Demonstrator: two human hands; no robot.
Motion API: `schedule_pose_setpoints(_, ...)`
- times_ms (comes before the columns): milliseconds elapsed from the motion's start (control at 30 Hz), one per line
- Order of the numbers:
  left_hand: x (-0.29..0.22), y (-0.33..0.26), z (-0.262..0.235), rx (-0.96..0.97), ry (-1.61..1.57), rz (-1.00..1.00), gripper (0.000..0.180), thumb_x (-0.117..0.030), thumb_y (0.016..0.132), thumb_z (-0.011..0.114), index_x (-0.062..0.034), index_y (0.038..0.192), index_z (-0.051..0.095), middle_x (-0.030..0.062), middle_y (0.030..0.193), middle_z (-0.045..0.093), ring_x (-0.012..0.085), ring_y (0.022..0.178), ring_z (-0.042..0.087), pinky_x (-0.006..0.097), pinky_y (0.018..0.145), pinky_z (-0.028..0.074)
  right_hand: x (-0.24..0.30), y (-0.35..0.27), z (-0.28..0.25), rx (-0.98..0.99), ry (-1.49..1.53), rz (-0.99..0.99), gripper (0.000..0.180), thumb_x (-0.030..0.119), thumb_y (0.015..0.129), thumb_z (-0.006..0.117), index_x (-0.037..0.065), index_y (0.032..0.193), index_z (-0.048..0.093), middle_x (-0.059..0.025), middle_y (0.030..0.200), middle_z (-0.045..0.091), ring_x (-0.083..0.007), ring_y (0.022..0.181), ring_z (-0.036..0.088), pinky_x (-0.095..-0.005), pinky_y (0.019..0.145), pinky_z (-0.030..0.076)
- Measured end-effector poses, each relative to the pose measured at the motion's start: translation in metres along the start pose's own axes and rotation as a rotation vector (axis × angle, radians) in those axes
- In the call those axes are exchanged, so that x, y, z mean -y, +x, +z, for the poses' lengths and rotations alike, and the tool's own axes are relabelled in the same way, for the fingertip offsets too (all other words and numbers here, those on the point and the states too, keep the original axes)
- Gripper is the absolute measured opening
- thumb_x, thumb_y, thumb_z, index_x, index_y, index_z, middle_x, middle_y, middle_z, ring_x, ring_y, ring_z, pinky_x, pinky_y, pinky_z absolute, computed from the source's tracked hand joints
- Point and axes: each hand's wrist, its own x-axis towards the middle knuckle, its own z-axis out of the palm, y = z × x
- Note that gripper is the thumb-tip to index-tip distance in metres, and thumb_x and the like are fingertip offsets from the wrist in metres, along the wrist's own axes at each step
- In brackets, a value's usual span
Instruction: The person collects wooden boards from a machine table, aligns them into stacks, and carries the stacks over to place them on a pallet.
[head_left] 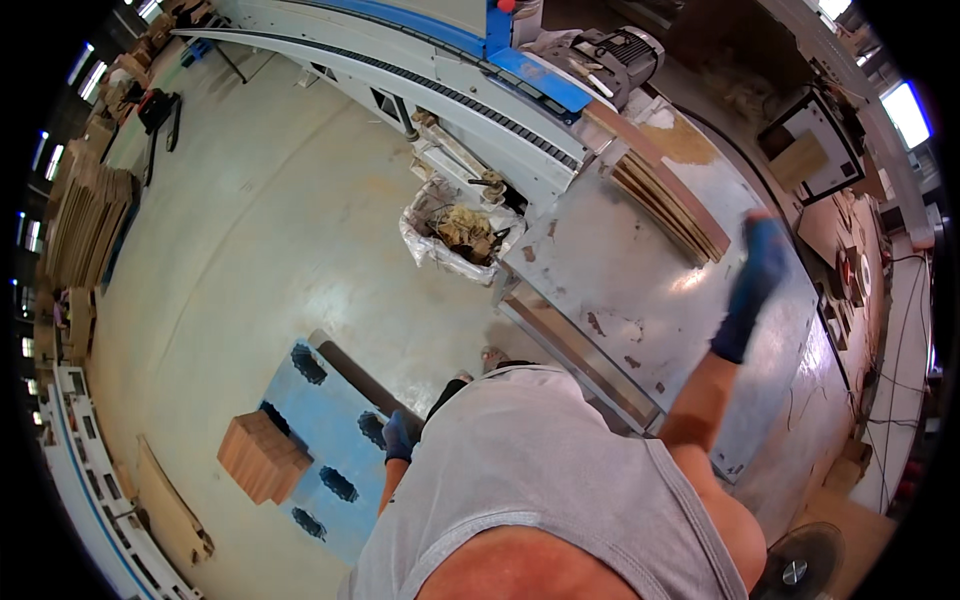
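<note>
My right hand [757, 275], in a blue and dark glove, is over the grey metal table [590, 260] and smeared by motion, so its fingers cannot be made out. Closest to it lie long, thin wooden strips [665, 205], stacked side by side by the machine; a gap shows between hand and strips. Down at my left side, my left hand [398, 436], gloved too, is beside the right edge of a blue board [345, 430] with several dark, ragged patches. Whether it touches the board, or holds anything, cannot be made out. Stacked reddish-brown wooden pieces [262, 457] sit at the board's left edge.
A long machine [440, 85] with a blue-edged frame crosses the far side, a motor [625, 60] at its end. Under it stands a white-lined bin [465, 235] of scraps. Stacked sheets [90, 225] stand far left. A dark round disc [800, 562] is near right.
</note>
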Motion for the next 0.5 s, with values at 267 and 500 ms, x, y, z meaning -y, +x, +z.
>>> schedule_pose_setpoints(267,-0.038,0.003,-0.006,0.092,0.407,0.040,0.023,-0.031,0.093,0.066,-0.0084,0.090,0.061,0.0074,0.082,0.064,0.0228,0.073,0.062,0.039,0.063,0.050,-0.073,-0.263,0.050,0.134,-0.214,0.802,0.029,0.021,0.092,0.061,-0.002,0.075,0.064,-0.0065,0.061,0.061,-0.0120,0.059,0.055,-0.0333,0.057,0.043)
schedule_pose_setpoints(500,-0.082,-0.019,0.011,0.236,0.172,-0.160,0.033,-0.037,0.094,0.064,-0.0054,0.104,0.064,0.0106,0.097,0.068,0.0289,0.085,0.065,0.044,0.071,0.053,-0.064,-0.217,0.063,0.253,-0.401,0.583,0.022,0.020,0.089,0.063,-0.001,0.090,0.069,-0.0180,0.078,0.070,-0.0317,0.072,0.068,-0.0387,0.070,0.053)
